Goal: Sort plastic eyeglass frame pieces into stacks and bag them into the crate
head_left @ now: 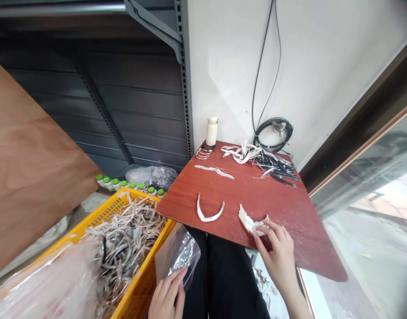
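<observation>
My left hand (168, 294) is closed on a clear plastic bag (180, 252), held over my lap beside the yellow crate. At the front edge of the red-brown table, my right hand (278, 246) pinches a white curved band (248, 220), which looks like a headband. The fingertips cover part of its right end. To its left on the table lies a thin white U-shaped band (206, 218). Farther back rests a flat, wavy silvery-white strip (215, 170).
A yellow crate (148, 274) full of tangled bands stands at the left. On the table (273, 195), white bands (241, 153) and dark bands (278, 166) are heaped at the back, near a cream cylinder (211, 132). A coiled black cable (256, 137) hangs by the wall.
</observation>
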Tool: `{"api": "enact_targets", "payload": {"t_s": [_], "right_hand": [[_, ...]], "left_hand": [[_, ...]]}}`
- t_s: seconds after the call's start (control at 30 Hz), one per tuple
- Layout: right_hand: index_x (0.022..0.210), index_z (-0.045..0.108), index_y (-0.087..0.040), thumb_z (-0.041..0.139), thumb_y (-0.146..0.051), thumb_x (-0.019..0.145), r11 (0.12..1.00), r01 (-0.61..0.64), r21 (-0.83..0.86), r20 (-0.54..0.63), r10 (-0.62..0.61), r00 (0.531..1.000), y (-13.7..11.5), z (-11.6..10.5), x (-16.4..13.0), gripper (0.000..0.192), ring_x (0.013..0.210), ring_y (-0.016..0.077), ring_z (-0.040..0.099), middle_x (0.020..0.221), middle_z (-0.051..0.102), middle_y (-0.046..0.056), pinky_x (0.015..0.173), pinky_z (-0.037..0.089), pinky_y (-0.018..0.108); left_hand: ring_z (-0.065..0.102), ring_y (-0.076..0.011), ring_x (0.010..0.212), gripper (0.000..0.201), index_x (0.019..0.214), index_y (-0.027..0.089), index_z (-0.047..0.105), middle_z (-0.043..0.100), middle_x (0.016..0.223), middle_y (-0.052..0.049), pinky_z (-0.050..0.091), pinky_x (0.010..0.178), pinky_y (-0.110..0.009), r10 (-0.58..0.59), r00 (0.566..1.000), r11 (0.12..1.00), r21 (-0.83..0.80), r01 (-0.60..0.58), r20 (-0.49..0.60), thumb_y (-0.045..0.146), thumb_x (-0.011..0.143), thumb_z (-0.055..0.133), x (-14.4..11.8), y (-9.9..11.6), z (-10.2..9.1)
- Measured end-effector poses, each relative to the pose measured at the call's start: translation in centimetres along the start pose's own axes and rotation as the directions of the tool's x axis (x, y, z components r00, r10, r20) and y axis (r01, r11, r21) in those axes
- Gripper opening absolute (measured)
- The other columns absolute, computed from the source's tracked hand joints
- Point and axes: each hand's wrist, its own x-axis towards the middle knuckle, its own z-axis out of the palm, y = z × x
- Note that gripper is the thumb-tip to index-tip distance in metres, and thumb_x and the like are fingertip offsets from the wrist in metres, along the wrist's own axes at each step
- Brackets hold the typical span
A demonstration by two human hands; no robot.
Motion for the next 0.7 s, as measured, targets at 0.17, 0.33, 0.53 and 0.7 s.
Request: {"api": "enact_targets", "payload": {"t_s": [0.17,0.33,0.53,0.7], "right_hand": [[0.114,0.061,-0.025,0.055,-0.043,0.094,1.000,-0.006,-0.017,0.024,0.006,1.000,0.4,0.1,0.0,0.029,0.113,0.0301,0.054,0.121,0.062,0.010,0.097,0.039,0.050],[0.106,0.063,-0.026,0.053,-0.042,0.095,1.000,0.023,-0.017,0.038,-0.022,0.999,0.3,0.1,0.0,0.022,0.117,0.0293,0.054,0.124,0.062,0.009,0.104,0.033,0.054],[0.108,0.062,-0.024,0.054,-0.043,0.095,1.000,0.016,-0.007,0.046,-0.016,0.999,0.2,0.1,0.3,0.024,0.120,0.0289,0.054,0.123,0.063,0.010,0.108,0.031,0.055],[0.127,0.056,-0.024,0.051,-0.046,0.096,0.998,0.027,-0.055,0.133,-0.019,0.991,0.5,0.0,1.0,0.038,0.129,0.0314,0.047,0.132,0.060,0.009,0.112,0.025,0.060]], "left_hand": [[0.071,-0.0164,0.096,0.031,0.121,0.026,0.062,0.074,0.108,-0.002,0.058,0.082,-0.026,0.008,1.000,1.000,0.016,-0.008,0.003,0.023,0.093,0.048,0.2,0.0,0.0],[0.070,-0.0154,0.096,0.032,0.121,0.026,0.061,0.074,0.108,-0.001,0.057,0.082,-0.025,0.029,0.999,0.999,0.029,-0.030,0.016,0.022,0.092,0.048,0.1,-0.2,0.1],[0.070,-0.0149,0.096,0.031,0.121,0.024,0.061,0.073,0.109,-0.002,0.056,0.082,-0.024,0.045,0.999,0.998,0.038,-0.046,0.019,0.023,0.093,0.048,0.2,-0.2,0.1],[0.070,-0.0146,0.094,0.030,0.119,0.024,0.062,0.074,0.107,-0.002,0.056,0.081,-0.023,0.065,0.998,0.997,0.048,-0.065,0.004,0.023,0.092,0.049,0.2,-0.4,0.2]]}}
